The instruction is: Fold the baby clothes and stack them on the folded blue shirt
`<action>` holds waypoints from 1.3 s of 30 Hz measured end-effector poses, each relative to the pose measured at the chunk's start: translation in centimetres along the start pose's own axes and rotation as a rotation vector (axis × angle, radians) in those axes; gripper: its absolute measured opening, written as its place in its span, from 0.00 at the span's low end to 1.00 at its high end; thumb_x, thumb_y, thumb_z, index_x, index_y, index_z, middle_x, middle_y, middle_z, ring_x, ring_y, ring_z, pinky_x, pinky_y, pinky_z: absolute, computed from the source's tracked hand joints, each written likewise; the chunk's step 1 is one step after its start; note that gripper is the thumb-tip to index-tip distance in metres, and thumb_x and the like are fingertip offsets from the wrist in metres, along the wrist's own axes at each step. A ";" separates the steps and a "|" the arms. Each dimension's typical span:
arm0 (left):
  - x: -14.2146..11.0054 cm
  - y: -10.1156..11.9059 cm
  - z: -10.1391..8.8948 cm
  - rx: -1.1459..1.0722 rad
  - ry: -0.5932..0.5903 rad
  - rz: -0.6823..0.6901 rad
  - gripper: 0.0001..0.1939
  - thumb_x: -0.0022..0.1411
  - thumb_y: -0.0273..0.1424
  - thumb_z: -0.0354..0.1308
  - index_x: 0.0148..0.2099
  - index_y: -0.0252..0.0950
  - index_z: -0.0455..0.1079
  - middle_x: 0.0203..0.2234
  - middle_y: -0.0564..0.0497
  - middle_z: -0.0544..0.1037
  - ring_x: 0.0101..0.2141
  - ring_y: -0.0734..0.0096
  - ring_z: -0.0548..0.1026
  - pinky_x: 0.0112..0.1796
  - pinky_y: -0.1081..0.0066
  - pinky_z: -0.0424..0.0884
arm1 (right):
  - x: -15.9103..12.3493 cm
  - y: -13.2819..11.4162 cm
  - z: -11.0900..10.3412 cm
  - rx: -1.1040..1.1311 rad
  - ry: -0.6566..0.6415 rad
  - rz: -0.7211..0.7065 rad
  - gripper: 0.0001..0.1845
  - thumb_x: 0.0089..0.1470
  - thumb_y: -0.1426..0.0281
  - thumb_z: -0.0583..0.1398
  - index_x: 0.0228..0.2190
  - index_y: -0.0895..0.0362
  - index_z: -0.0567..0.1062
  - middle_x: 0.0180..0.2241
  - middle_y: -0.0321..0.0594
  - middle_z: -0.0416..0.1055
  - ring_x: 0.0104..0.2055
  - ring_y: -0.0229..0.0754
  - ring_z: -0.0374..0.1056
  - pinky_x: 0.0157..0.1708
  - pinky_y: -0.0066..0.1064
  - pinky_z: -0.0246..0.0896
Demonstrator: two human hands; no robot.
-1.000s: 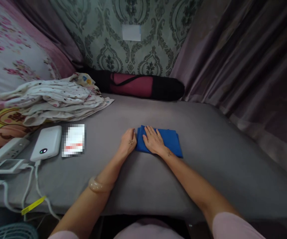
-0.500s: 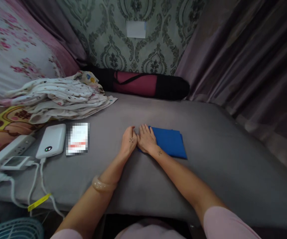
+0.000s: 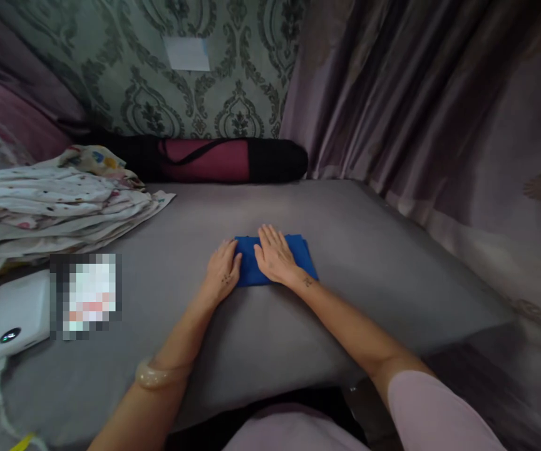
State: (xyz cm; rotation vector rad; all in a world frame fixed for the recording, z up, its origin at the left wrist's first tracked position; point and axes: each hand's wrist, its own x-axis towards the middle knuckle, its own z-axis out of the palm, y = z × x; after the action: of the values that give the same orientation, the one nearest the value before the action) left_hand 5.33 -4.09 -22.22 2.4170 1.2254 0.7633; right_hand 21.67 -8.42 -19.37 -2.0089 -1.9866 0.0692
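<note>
A folded blue cloth (image 3: 248, 262) lies flat on the grey-covered surface in front of me. My right hand (image 3: 275, 255) rests palm down on its middle, fingers stretched out and a little apart. At the cloth's left edge is my left hand (image 3: 222, 269), its fingers extended and its thumb side touching the blue fabric. Neither hand is closed around anything. Part of the cloth is hidden under my right hand.
A white power bank (image 3: 17, 319) with cables lies at the left, next to a blurred-out item (image 3: 89, 294). Behind them is a pile of patterned fabric (image 3: 54, 200). A long black and dark red bag (image 3: 209, 160) lies along the wall; curtains (image 3: 392, 113) hang at the right.
My view has turned to the right. My hands have moved apart: the right one lies further over the blue cloth, and the left one is now at the cloth's left edge.
</note>
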 end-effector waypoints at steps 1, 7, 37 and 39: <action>-0.1 0.1 0.2 0.059 -0.066 0.033 0.27 0.69 0.39 0.38 0.64 0.33 0.57 0.62 0.40 0.61 0.63 0.57 0.56 0.60 0.53 0.54 | -0.5 0.7 0.1 -0.023 -0.006 0.035 0.33 0.64 0.62 0.40 0.64 0.69 0.53 0.67 0.50 0.44 0.69 0.46 0.36 0.66 0.42 0.29; -0.6 0.5 0.6 0.252 -0.264 0.052 0.31 0.69 0.44 0.37 0.67 0.33 0.53 0.66 0.41 0.53 0.65 0.53 0.51 0.61 0.50 0.49 | -1.4 2.7 0.2 -0.003 -0.127 0.087 0.34 0.64 0.60 0.39 0.63 0.69 0.54 0.66 0.51 0.48 0.69 0.47 0.39 0.66 0.43 0.31; 5.2 1.8 -0.6 0.264 -0.230 0.067 0.23 0.68 0.38 0.39 0.52 0.36 0.71 0.49 0.42 0.74 0.50 0.58 0.71 0.52 0.61 0.65 | -1.9 8.7 -2.1 -0.023 0.107 0.282 0.27 0.64 0.65 0.42 0.55 0.64 0.67 0.56 0.53 0.65 0.56 0.52 0.61 0.55 0.40 0.53; 6.7 0.6 -0.6 0.274 -0.218 0.010 0.21 0.65 0.37 0.44 0.52 0.34 0.71 0.48 0.40 0.73 0.49 0.57 0.71 0.50 0.61 0.65 | -1.9 9.2 -2.2 -0.044 0.131 0.346 0.25 0.64 0.65 0.44 0.52 0.65 0.70 0.54 0.55 0.66 0.54 0.53 0.61 0.53 0.41 0.53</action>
State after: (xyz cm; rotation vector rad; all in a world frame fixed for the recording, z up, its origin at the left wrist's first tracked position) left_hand 8.65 1.01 -19.33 2.6397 1.3009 0.3387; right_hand 31.07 -10.53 -19.97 -2.3009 -1.5594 -0.0291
